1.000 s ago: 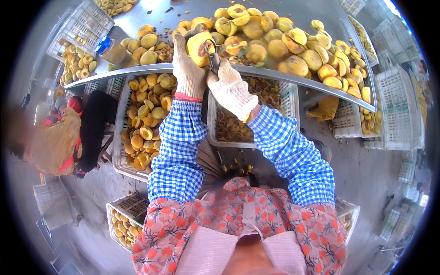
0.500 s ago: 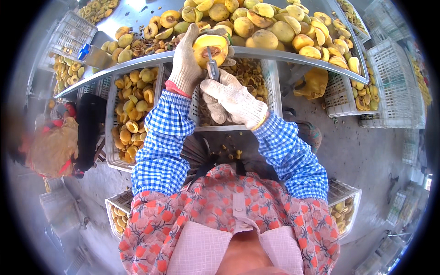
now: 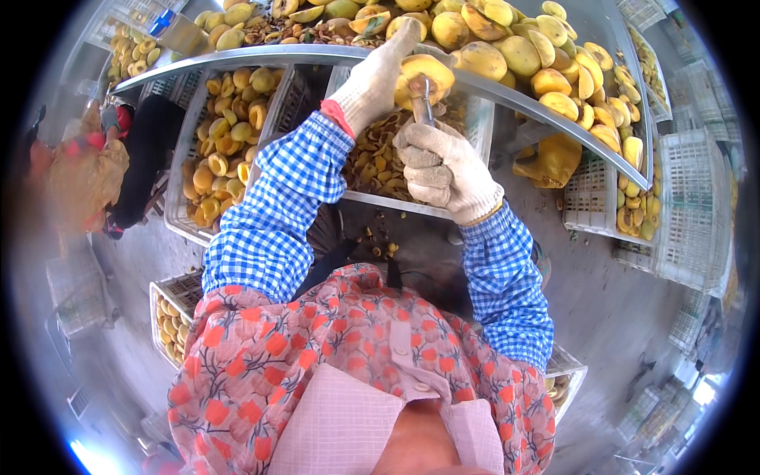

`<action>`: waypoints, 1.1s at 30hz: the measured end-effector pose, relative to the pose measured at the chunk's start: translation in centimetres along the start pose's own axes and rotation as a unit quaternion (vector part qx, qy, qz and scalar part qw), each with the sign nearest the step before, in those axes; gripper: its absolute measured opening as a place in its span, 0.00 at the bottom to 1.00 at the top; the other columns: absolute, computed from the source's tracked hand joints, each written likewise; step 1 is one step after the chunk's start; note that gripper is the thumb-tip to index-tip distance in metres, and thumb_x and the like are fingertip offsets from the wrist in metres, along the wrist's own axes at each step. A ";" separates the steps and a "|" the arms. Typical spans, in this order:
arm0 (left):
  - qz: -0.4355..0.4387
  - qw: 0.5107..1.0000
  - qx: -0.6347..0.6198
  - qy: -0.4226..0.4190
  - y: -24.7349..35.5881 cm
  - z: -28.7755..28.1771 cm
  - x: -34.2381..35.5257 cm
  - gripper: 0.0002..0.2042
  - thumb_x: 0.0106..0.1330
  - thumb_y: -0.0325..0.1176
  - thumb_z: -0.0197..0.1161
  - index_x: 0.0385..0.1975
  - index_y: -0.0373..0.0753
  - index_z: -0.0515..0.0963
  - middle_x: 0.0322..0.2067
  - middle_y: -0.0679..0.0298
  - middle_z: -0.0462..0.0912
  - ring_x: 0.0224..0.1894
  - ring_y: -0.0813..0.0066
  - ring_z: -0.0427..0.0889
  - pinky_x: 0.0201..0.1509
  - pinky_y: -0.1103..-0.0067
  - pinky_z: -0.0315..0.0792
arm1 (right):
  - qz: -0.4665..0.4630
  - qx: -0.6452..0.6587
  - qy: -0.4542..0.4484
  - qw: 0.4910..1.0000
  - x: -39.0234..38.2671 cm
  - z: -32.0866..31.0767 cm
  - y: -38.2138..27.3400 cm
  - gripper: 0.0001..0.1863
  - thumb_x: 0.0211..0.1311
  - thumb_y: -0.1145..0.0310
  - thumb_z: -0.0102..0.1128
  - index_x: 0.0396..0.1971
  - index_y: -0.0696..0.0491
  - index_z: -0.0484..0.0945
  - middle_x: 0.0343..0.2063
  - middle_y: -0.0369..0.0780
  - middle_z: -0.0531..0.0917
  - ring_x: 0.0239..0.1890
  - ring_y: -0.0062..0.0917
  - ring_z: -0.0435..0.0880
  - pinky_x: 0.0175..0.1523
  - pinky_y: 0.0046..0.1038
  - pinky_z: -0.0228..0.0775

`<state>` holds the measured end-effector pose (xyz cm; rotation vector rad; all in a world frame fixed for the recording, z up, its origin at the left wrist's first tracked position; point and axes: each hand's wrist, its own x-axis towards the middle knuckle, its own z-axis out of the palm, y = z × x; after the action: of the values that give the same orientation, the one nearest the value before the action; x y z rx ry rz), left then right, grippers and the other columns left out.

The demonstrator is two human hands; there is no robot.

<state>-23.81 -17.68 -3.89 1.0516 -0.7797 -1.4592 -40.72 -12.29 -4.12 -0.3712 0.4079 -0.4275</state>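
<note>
Fruit (image 3: 434,73) shifted rightward — left hand (image 3: 374,85) holding, tool (image 3: 428,113) touching

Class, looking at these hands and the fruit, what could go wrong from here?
The metal tool in the right hand meets the cut fruit and might jab the left hand holding it. If that grip loosens, the cut fruit could drop into the crate below. Heaped fruit by the table edge might roll off.

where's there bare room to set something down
Floor: right of the right sleeve, short of the stacked white crates; smaller, left, between the long fruit crate and the lower-left crate. Crowded: the table, heaped with fruit and scraps along its edge.
</note>
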 end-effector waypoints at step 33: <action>-0.090 0.958 -0.059 0.267 0.3 -5.2 -6.0 0.23 0.74 0.53 0.48 0.50 0.38 0.72 0.39 0.58 0.84 0.35 0.61 0.86 0.37 0.73 0.80 | 0.050 -0.200 0.086 0.975 -0.1 -3.2 3.6 0.03 0.68 0.68 0.55 0.36 0.49 0.72 0.15 0.27 0.65 0.10 0.12 0.60 0.13 0.18 0.50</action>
<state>-19.04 -11.38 -4.49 1.3687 -0.2129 -1.2617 -41.12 -10.04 -8.33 -0.7039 0.6822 -0.2782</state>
